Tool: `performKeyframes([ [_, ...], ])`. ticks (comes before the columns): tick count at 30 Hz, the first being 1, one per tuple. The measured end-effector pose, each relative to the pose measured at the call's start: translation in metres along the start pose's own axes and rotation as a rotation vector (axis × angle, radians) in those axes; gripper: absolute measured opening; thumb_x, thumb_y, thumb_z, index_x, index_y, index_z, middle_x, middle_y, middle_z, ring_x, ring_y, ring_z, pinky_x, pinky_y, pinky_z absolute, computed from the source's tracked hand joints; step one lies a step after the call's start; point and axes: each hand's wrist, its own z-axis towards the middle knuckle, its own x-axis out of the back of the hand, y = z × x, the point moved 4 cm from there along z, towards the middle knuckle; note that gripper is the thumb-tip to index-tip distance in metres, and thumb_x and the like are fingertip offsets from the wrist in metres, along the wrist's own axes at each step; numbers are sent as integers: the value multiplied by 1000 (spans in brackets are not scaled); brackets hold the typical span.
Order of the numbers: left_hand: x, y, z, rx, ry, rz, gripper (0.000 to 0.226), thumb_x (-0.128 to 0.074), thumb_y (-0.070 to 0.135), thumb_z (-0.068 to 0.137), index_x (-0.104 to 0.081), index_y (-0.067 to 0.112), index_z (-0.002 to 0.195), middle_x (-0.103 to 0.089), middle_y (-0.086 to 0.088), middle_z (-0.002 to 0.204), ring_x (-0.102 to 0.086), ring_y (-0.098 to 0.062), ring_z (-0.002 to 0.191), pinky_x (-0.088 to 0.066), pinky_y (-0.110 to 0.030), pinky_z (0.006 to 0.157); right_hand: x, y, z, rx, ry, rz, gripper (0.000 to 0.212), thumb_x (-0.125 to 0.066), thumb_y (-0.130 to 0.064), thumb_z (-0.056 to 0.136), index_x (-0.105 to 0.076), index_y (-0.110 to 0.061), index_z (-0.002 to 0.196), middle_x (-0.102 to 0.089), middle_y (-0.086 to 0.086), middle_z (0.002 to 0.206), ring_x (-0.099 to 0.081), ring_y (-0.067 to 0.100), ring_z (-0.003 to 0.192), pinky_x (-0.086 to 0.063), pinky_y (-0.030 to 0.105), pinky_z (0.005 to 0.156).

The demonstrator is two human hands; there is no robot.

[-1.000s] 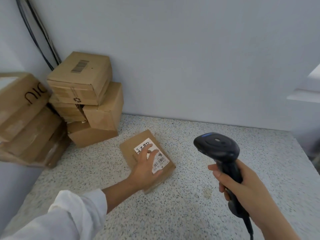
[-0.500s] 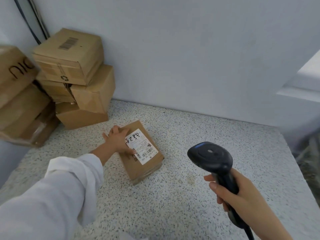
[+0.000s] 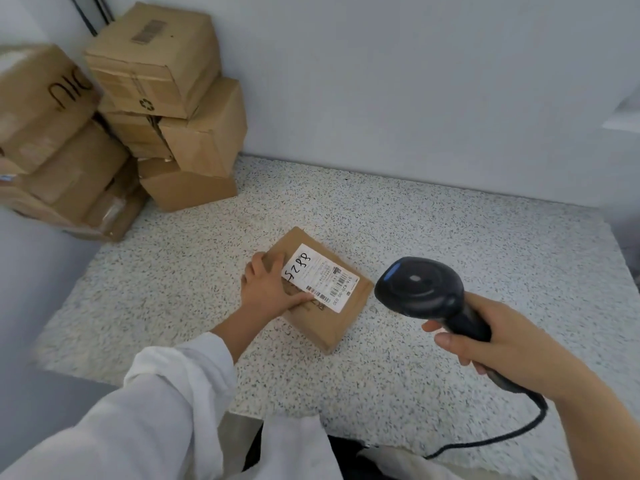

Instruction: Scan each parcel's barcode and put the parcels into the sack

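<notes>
Out in the middle of the speckled grey stone desk (image 3: 450,244) there's a flat brown cardboard parcel (image 3: 334,327) lying flat, turned at an angle so one corner faces the person. It has a white shipping label (image 3: 320,277) on top with "5288" handwritten on it and a few small barcodes along the label's right side.

The left hand (image 3: 266,289) is on the parcel's left end: fingers curled over the far-left edge, thumb stretched along the top just below the label, so it's got hold of that end. A white sleeve (image 3: 156,410) covers the arm up to the wrist.

The right hand (image 3: 502,344) is wrapped around the grip of a black handheld barcode scanner (image 3: 419,289), fingers closed on it. The scanner's head sits just to the right of the parcel, near it but not touching, up above the desk. A black cable (image 3: 502,441) loops down from the bottom of the grip.

Back in the left corner, a stack of brown cardboard boxes (image 3: 162,64) is piled against the pale wall (image 3: 415,81), well apart from the parcel.
</notes>
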Motion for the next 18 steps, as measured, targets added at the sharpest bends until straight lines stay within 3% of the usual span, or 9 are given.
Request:
performKeyframes([
  [10, 3, 3, -3, 19, 2, -21, 109, -71, 68, 62, -15, 29, 146, -8, -12, 147, -18, -36, 135, -32, -48, 107, 0, 17, -6, 16, -102, -70, 12, -69, -32, 80, -61, -27, 87, -67, -9, 72, -61, 4, 57, -50, 20, 55],
  [18, 14, 0, -1, -59, -154, 67, 111, -78, 51, 65, -6, 26, 147, -1, -14, 148, -17, -37, 135, -38, -47, 102, -3, 10, -2, 50, -118, -117, 13, -68, -34, 82, -57, -28, 84, -64, -17, 65, -60, 2, 55, -50, 20, 55],
])
